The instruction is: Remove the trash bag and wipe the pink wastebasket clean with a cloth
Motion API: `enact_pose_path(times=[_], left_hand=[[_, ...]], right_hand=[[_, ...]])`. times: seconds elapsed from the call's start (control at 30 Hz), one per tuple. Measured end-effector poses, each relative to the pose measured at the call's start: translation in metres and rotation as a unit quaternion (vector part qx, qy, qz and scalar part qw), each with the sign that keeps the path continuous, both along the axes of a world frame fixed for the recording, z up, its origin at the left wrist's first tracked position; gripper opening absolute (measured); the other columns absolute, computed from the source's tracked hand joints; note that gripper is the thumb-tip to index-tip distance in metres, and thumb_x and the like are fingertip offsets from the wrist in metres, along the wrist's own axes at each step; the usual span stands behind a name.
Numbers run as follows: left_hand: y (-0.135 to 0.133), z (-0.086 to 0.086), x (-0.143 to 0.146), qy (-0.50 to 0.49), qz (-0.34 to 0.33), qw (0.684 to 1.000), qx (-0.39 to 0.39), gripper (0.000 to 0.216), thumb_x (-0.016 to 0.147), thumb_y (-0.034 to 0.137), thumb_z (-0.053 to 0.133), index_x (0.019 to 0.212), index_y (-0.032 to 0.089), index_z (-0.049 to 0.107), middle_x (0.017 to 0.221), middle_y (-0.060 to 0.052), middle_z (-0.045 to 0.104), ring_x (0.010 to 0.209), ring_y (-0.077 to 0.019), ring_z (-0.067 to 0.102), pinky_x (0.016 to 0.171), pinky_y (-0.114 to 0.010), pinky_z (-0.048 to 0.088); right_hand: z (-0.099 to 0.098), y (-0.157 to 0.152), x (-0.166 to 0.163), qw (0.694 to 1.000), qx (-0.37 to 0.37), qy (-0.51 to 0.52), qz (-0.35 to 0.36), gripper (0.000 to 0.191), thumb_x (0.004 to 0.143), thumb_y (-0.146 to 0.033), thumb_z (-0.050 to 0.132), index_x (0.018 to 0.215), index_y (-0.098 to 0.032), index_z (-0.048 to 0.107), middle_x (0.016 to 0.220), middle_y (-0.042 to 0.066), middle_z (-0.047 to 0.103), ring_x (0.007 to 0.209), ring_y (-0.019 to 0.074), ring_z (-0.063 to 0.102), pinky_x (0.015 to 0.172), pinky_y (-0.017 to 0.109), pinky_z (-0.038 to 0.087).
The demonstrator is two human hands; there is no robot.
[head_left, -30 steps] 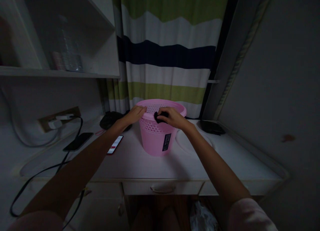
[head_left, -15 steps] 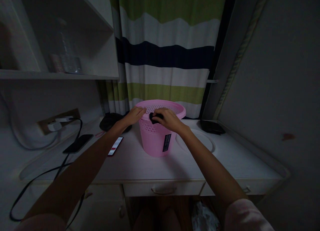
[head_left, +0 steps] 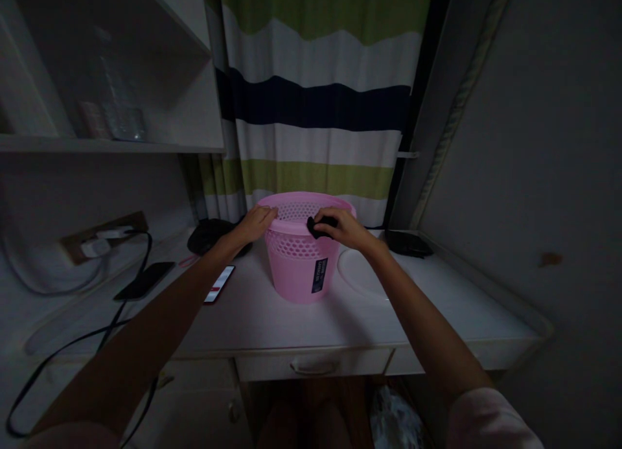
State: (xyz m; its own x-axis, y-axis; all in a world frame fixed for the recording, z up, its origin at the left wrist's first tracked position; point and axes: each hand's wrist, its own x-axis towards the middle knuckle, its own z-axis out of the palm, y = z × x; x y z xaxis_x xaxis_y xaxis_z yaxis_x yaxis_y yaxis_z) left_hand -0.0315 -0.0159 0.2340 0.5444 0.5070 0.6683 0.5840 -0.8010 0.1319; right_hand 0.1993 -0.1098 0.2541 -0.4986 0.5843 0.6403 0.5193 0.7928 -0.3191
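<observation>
A pink perforated plastic basket (head_left: 296,277) with a dark label stands upright on a white desk (head_left: 272,316). My left hand (head_left: 256,223) grips the basket's left rim, fingers curled over the edge. My right hand (head_left: 343,228) presses a small dark cloth (head_left: 317,225) against the near right part of the rim, fingers closed on it. The inside of the basket is mostly hidden.
Two phones (head_left: 146,279) lie on the desk to the left, with a black cable (head_left: 72,348) and a wall socket (head_left: 100,240). A dark bundle (head_left: 208,235) sits behind the left hand, a dark flat object (head_left: 408,243) at the right. Striped curtain (head_left: 315,105) behind; shelf (head_left: 111,141) upper left.
My right hand with the dark cloth slid left along the rim, then back to the right. My left hand stayed on the rim.
</observation>
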Motion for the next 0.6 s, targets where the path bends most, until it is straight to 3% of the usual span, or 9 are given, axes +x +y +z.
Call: enact_pose_path(times=[0.1, 0.3, 0.37, 0.6], left_hand=[[0.0, -0.001, 0.0, 0.008, 0.01, 1.0, 0.003, 0.038, 0.083, 0.031, 0.023, 0.056, 0.017, 0.046, 0.055, -0.001, 0.05, 0.056, -0.013, 0.045, 0.061, -0.028, 0.036], [0.008, -0.004, -0.003, 0.02, 0.016, 1.0, 0.016, 0.029, 0.08, 0.023, 0.03, 0.063, 0.016, 0.052, 0.063, -0.003, 0.055, 0.066, -0.0157, 0.049, 0.072, -0.031, 0.039], [0.01, -0.005, -0.005, 0.015, 0.013, 1.0, 0.015, 0.027, 0.079, 0.021, 0.031, 0.062, 0.016, 0.052, 0.065, -0.004, 0.056, 0.068, -0.0163, 0.05, 0.074, -0.031, 0.039], [0.006, -0.002, -0.004, 0.033, 0.007, 0.999, 0.017, 0.036, 0.083, 0.027, 0.026, 0.061, 0.016, 0.051, 0.059, -0.002, 0.053, 0.061, -0.0141, 0.048, 0.067, -0.028, 0.038]], right_hand=[[0.0, 0.0, -0.025, 0.998, 0.03, -0.037, -0.032, 0.01, 0.079, -0.025, 0.052, 0.083, -0.017, 0.058, 0.082, 0.002, 0.062, 0.079, 0.0142, 0.055, 0.073, 0.026, 0.039], [-0.008, -0.003, -0.079, 0.967, 0.12, -0.102, -0.202, 0.021, 0.083, -0.026, 0.048, 0.1, -0.018, 0.057, 0.09, 0.01, 0.061, 0.086, 0.0216, 0.052, 0.072, 0.031, 0.038], [-0.01, -0.005, -0.087, 0.957, 0.135, -0.113, -0.23, 0.025, 0.084, -0.027, 0.045, 0.105, -0.019, 0.055, 0.091, 0.011, 0.061, 0.086, 0.023, 0.05, 0.071, 0.032, 0.038], [-0.011, -0.005, -0.066, 0.972, 0.126, -0.102, -0.17, 0.019, 0.084, -0.027, 0.047, 0.095, -0.018, 0.059, 0.089, 0.008, 0.06, 0.086, 0.0192, 0.049, 0.075, 0.03, 0.037]])
